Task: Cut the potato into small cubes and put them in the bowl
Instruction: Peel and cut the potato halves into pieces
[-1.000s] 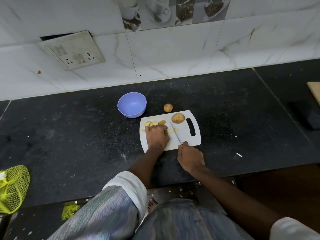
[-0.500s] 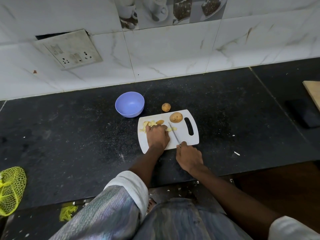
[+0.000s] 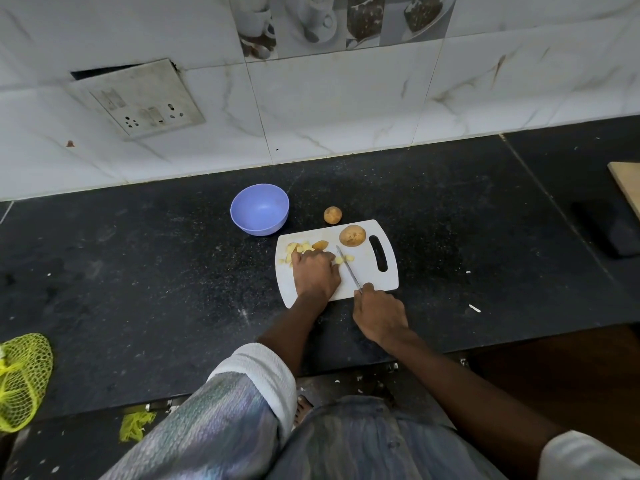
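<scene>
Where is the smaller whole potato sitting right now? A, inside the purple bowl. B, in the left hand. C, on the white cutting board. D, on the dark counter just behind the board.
D: the smaller whole potato rests on the dark counter just past the far edge of the cutting board, while the purple bowl looks empty.

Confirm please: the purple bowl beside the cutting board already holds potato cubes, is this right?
Not right. In the head view the purple bowl beside the cutting board holds nothing; the potato cubes lie on the board, by the left hand.
</scene>
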